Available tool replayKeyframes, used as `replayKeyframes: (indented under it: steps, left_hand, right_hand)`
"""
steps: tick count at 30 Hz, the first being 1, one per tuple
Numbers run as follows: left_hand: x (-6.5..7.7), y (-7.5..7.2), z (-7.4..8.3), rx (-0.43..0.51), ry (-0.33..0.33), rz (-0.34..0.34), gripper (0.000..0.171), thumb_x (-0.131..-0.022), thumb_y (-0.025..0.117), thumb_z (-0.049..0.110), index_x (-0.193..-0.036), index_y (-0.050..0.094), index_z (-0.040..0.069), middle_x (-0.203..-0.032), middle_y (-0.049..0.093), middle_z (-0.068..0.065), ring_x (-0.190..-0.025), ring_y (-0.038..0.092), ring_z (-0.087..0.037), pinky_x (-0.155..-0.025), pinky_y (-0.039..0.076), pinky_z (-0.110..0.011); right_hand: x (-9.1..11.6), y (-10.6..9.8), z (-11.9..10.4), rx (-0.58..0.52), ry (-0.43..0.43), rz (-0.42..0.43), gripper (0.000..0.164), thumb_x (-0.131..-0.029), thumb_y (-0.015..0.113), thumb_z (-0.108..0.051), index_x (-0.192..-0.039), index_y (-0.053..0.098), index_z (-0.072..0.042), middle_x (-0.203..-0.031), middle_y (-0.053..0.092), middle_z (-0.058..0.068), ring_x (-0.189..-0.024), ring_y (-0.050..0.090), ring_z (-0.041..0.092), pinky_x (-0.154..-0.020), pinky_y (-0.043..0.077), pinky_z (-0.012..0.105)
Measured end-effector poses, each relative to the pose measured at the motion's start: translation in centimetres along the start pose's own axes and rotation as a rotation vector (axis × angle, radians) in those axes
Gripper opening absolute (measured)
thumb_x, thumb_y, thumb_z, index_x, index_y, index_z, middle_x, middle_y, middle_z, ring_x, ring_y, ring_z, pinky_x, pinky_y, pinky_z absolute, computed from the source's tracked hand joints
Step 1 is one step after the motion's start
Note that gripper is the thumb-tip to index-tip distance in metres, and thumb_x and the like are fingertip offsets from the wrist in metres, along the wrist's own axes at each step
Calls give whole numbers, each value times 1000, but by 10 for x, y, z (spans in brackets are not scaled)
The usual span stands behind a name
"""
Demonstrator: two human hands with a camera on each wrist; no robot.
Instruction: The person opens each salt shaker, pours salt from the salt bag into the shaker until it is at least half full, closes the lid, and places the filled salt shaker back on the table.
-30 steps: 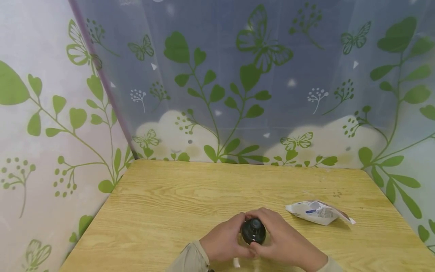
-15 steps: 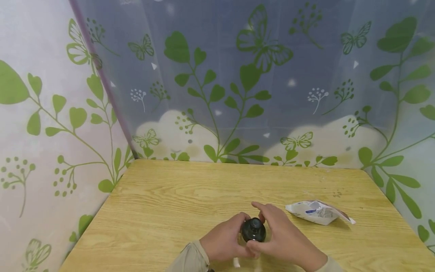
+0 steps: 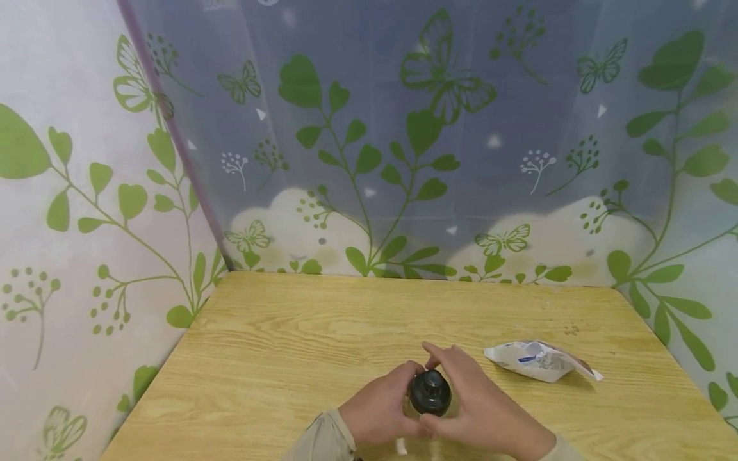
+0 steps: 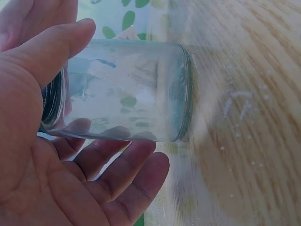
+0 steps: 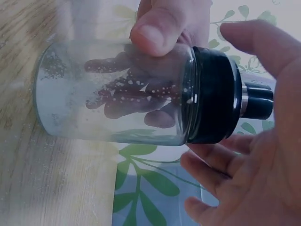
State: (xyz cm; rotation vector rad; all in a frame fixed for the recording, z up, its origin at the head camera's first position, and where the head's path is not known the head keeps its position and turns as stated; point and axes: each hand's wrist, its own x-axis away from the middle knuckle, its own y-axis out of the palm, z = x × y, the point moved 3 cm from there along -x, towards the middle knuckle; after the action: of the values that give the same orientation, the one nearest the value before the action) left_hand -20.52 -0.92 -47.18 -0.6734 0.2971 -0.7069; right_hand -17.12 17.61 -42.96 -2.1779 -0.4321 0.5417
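A clear glass jar (image 4: 141, 94) with a black lid (image 5: 215, 96) and a small black spout stands upright on the wooden table, near its front edge in the head view. My left hand (image 3: 375, 406) holds the glass body, thumb on one side and fingers on the other. Around the lid lies my right hand (image 3: 481, 406), its fingers loosely spread. In the right wrist view its thumb stands apart from the lid; whether all its fingers touch is unclear. White grains cling to the glass.
A white printed packet (image 3: 530, 360) lies on the table (image 3: 300, 326) to the right of the jar. White specks (image 4: 242, 101) dot the wood by the jar's base. Walls with a leaf and butterfly print (image 3: 369, 160) rise behind and to the sides.
My right hand's fingers have loosened from around the lid and spread, the index finger lifting away, then shifting slightly left. My left hand and the jar stay in place.
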Motion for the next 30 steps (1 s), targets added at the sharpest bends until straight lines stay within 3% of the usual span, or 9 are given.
replayKeyframes:
  steps: [4, 8, 12, 19, 23, 27, 30]
  left_hand:
    - [0, 0, -1, 40, -13, -13, 62, -83, 83, 52, -129, 52, 25, -115, 62, 17, -98, 61, 1, -84, 51, -25]
    - [-1, 0, -1, 40, 2, -10, 61, -84, 83, 52, -128, 51, 25, -113, 62, 18, -94, 60, 2, -82, 50, -24]
    - [-1, 1, -1, 24, 5, 1, 62, -82, 86, 50, -127, 51, 25, -114, 62, 18, -96, 60, 2, -83, 50, -24]
    - [0, 2, -1, 3, 3, 8, 66, -82, 85, 49, -133, 50, 23, -121, 61, 16, -103, 60, 3, -88, 51, -24]
    - [0, 3, 0, -2, 12, 0, 72, -84, 83, 50, -139, 48, 21, -132, 60, 12, -116, 59, -1, -95, 51, -26]
    - [0, 2, -1, 2, 19, 0, 74, -84, 83, 50, -141, 48, 20, -136, 59, 11, -122, 58, -3, -98, 51, -28]
    - [0, 2, -2, 20, 12, -5, 69, -84, 83, 51, -137, 49, 22, -129, 61, 14, -115, 60, -1, -94, 52, -28]
  right_hand:
    - [-2, -1, 2, 40, 65, 25, 94, -85, 77, -62, -156, 41, -12, -112, 48, -16, -102, 49, 11, -83, 46, 34]
    - [-3, -1, 3, 44, 66, 27, 90, -87, 74, -63, -153, 43, -10, -106, 47, -14, -99, 50, 15, -80, 44, 32]
    - [-4, -1, 2, 58, 32, 30, 84, -89, 76, -56, -152, 44, -10, -109, 48, -16, -101, 50, 12, -82, 47, 34]
    - [-2, 1, 0, 13, -43, 2, 82, -88, 80, -26, -158, 37, -18, -121, 52, -17, -111, 53, 6, -95, 51, 42]
    - [0, 2, 1, -40, -50, -25, 87, -88, 77, -18, -161, 30, -26, -131, 53, -15, -127, 53, 12, -108, 44, 55]
    - [0, 2, 0, -18, -52, 5, 90, -87, 80, -25, -162, 30, -21, -134, 55, -13, -135, 50, 18, -117, 29, 63]
    - [-1, 1, 0, 43, -4, 40, 91, -88, 80, -46, -160, 33, -15, -125, 54, -15, -123, 54, 16, -109, 42, 55]
